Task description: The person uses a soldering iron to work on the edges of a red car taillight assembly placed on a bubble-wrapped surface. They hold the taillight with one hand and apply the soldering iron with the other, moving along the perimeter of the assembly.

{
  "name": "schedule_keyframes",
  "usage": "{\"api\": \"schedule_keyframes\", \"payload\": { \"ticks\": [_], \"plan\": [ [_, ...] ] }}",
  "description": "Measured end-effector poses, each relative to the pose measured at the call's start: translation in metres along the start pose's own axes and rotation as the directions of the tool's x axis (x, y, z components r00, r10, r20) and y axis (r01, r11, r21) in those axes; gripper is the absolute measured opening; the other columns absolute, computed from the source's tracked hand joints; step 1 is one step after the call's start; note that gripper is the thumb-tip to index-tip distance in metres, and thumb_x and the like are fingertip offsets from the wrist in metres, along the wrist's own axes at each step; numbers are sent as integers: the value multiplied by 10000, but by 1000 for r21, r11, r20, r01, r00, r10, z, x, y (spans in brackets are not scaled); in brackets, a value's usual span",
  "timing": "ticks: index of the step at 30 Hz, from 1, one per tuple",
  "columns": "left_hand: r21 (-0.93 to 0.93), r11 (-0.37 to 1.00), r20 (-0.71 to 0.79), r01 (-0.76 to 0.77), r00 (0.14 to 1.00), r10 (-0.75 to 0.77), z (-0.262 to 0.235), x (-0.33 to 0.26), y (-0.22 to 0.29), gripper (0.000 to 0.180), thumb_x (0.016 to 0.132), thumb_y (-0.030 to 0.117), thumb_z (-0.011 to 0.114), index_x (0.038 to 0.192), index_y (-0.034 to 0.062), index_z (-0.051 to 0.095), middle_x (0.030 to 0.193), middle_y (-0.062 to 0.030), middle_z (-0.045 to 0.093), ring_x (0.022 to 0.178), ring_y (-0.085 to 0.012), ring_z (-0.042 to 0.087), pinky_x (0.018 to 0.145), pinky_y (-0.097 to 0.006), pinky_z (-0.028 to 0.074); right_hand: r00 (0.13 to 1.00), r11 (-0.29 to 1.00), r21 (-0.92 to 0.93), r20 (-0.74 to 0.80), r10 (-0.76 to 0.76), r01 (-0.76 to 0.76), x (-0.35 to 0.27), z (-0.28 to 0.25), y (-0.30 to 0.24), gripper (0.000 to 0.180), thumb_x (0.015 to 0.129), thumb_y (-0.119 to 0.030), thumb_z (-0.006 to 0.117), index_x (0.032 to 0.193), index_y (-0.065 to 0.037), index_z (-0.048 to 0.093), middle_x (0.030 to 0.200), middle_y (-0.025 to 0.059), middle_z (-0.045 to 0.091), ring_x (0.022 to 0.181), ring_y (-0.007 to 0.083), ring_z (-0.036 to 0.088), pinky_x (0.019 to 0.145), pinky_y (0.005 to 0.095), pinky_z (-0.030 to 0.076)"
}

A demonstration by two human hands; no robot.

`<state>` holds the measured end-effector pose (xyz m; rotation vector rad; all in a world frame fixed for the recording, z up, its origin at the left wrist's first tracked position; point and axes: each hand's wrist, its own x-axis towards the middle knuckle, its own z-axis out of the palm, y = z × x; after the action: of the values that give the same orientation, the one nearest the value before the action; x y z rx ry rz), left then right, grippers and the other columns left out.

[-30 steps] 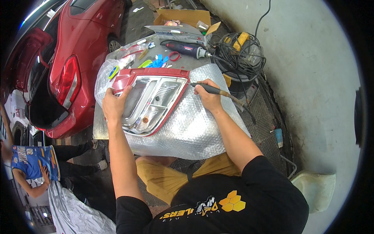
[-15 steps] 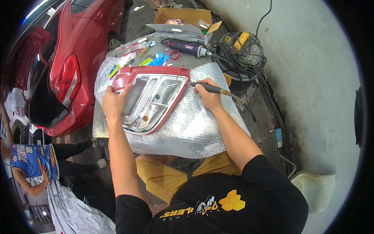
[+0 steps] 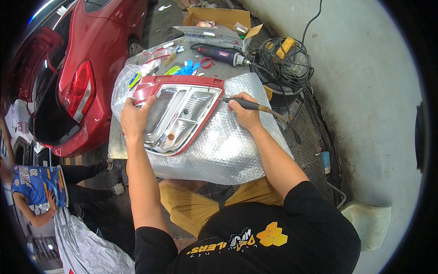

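Observation:
On a sheet of silvery bubble wrap [image 3: 232,155] lies a car light unit [image 3: 187,114] with a red rim and a chrome, clear-looking inside. My left hand [image 3: 134,116] grips its left edge, thumb on top and the other fingers over the rim. A dark pen-shaped power-tool handpiece [image 3: 248,104] with a brass-coloured collar and a cord is pinched in my right hand [image 3: 244,114]. Its thin tip is at the light's upper right red rim; whether it touches cannot be made out.
Behind the light are a blue rotary tool [image 3: 219,54], blue gloves [image 3: 187,68], a red ring [image 3: 206,62] and an open cardboard box [image 3: 219,18]. Coiled black cable [image 3: 285,59] sits at right, beside the wall. A red car [image 3: 100,55] and a person in a blue jersey [image 3: 39,185] are at left.
The view has shifted very slightly. Both hands keep their grips, and the tool tip stays near the same corner of the light.

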<state>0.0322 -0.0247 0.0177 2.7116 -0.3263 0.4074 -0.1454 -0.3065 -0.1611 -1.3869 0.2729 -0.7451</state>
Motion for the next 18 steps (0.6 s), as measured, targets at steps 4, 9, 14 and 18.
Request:
{"api": "schedule_keyframes", "payload": {
  "ticks": [4, 9, 14, 18],
  "plan": [
    [-2, 1000, -8, -9, 1000, 9, 0, 1, -1, 879, 755, 710, 855, 1154, -65, 745, 1035, -312, 777, 1028, -457, 758, 919, -501, 559, 1000, 1000, -4, 9, -12, 12, -1, 0, 2, 164, 949, -144, 745, 974, 14, 708, 796, 70, 757, 730, 123, 703, 685, 308, 559],
    [8, 1000, 5, 6, 1000, -7, 2, 2, -2, 879, 755, 712, 857, 1147, -66, 743, 1028, -312, 775, 1021, -463, 756, 909, -505, 561, 997, 999, -52, 80, -5, 10, -3, -3, 6, 166, 952, -145, 746, 997, 12, 713, 813, 65, 755, 751, 117, 696, 700, 304, 554],
    [4, 1000, 7, -5, 1000, 5, 3, 3, -4, 869, 760, 700, 859, 1145, -69, 741, 1024, -311, 776, 1015, -465, 756, 906, -509, 561, 995, 997, -71, 104, 11, -4, -5, -2, 1, 166, 976, -133, 719, 1015, 26, 696, 841, 83, 757, 781, 134, 706, 733, 308, 566],
    [-5, 1000, 13, 15, 1000, -15, 1, 3, -3, 856, 764, 693, 858, 1141, -68, 744, 1021, -308, 777, 1010, -462, 757, 903, -509, 561, 992, 998, -59, 127, 16, -9, -6, -3, -5, 156, 970, -126, 723, 1010, 24, 701, 846, 84, 760, 785, 136, 710, 737, 306, 567]
  ]
}}
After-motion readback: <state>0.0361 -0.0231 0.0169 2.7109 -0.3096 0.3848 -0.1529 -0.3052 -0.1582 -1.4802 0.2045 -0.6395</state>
